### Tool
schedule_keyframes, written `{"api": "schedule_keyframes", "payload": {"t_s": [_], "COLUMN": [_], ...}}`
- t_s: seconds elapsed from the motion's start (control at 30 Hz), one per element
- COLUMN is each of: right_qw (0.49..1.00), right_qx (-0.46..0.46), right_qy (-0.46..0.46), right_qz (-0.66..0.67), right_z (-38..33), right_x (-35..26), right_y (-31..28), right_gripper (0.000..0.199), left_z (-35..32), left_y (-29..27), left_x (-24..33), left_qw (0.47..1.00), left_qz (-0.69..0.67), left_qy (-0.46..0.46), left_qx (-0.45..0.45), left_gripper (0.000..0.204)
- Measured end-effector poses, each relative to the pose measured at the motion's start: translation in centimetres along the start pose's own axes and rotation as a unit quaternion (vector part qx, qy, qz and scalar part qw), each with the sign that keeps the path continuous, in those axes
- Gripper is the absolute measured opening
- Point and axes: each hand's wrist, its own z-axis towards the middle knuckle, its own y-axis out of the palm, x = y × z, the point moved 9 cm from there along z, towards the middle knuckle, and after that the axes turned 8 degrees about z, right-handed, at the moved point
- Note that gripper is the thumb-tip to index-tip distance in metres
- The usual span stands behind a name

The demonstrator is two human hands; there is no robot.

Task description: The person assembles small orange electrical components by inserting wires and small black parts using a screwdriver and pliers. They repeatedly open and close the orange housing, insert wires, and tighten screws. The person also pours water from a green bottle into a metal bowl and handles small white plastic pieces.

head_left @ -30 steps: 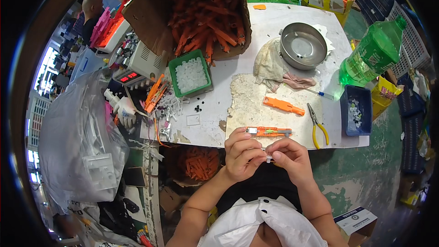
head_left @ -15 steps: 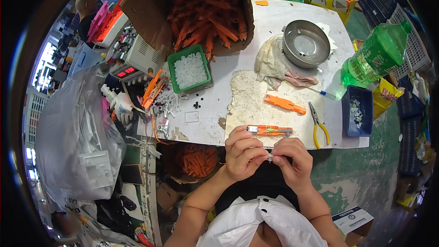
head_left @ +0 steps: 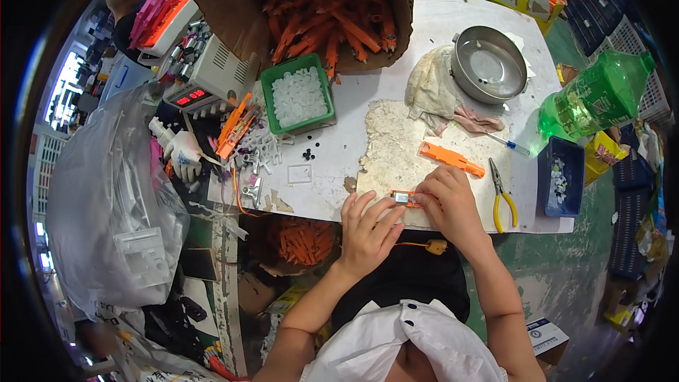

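An orange plastic housing with a small silvery block inside lies at the table's near edge, its right part covered by my right hand. That hand's fingers are pinched together over the housing; whatever is between them is hidden. My left hand is at the housing's left end, fingers stretched and apart, the fingertips close to or touching it. Beyond lies a second orange housing piece, flat on the worn pale sheet. Yellow-handled pliers rest to the right.
A green tray of whitish translucent pieces stands before a cardboard box of orange parts. A steel bowl, cloth, pen, blue bin and green bottle stand or lie rightward. White parts lie left.
Both hands have parted from the small white piece they held together. My right hand has moved up over the housing, and my left fingers have spread. The view has shifted slightly.
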Motion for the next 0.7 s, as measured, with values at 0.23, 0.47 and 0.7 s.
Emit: {"api": "schedule_keyframes", "payload": {"t_s": [0.23, 0.47, 0.7], "right_qw": [0.999, 0.996, 0.994], "right_qx": [-0.025, -0.085, -0.110], "right_qy": [0.038, 0.041, 0.028], "right_qz": [0.012, -0.006, -0.001], "right_z": [0.4, 1.2, 1.4], "right_x": [0.5, 1.2, 1.6], "right_y": [0.0, 0.5, 0.7], "right_gripper": [0.011, 0.012, 0.016], "left_z": [-0.2, -0.4, 0.6], "left_y": [2.1, 2.4, 1.8], "left_x": [0.6, 0.9, 0.6], "left_qw": [0.997, 0.993, 0.995], "left_qz": [0.056, 0.102, 0.055], "left_qy": [0.009, 0.007, 0.008], "left_qx": [-0.056, -0.061, -0.083], "left_gripper": [0.042, 0.042, 0.041]}}
